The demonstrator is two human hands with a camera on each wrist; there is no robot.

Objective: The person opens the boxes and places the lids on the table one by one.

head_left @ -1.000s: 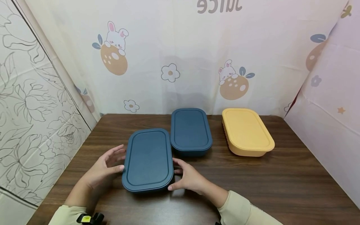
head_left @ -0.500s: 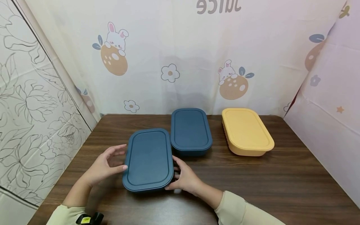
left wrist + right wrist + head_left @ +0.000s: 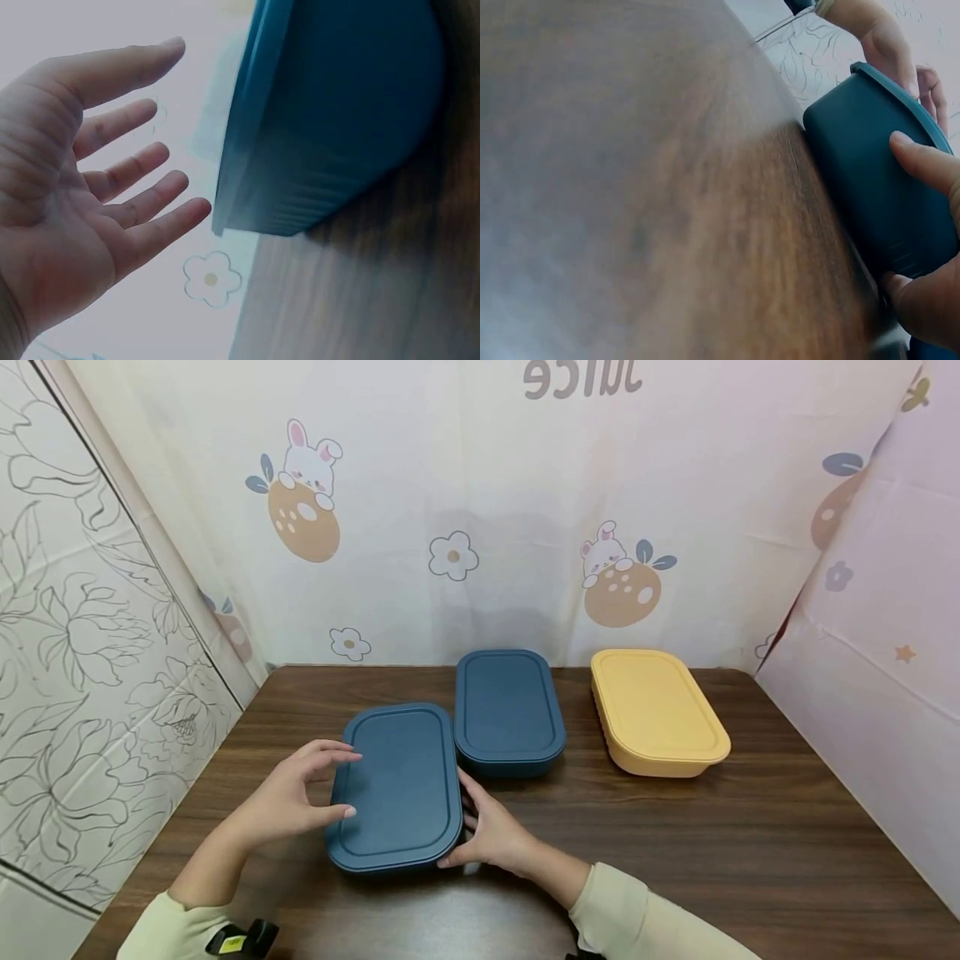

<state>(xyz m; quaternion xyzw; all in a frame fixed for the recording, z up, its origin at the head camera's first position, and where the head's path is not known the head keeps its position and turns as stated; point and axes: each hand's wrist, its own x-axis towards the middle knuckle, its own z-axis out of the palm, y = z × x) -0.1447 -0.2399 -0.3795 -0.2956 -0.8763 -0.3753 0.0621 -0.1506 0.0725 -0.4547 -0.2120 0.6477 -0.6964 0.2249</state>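
Note:
A dark blue lidded food container [image 3: 401,789] sits slightly askew on the table, front left. My left hand [image 3: 288,797] hovers at its left edge, thumb and fingers spread apart over the lid. In the left wrist view the fingers of that hand [image 3: 82,195] are loosely bent, with a gap between them and the container's wall [image 3: 330,150]. My right hand [image 3: 495,831] holds the container's right side near the front corner. In the right wrist view its thumb [image 3: 922,161] presses on the wall, and a fingertip lies lower down. The container's inside is hidden by the lid.
A second dark blue lidded container [image 3: 510,706] stands behind and to the right, close against the first. Farther right is a yellow lidded container [image 3: 660,706]. The wooden table [image 3: 712,852] ends at a printed cloth backdrop [image 3: 517,468].
My left hand has risen from beside the container and shifted right, its fingertips over the lid. My right hand has closed in slightly around the right side. The containers have not moved noticeably.

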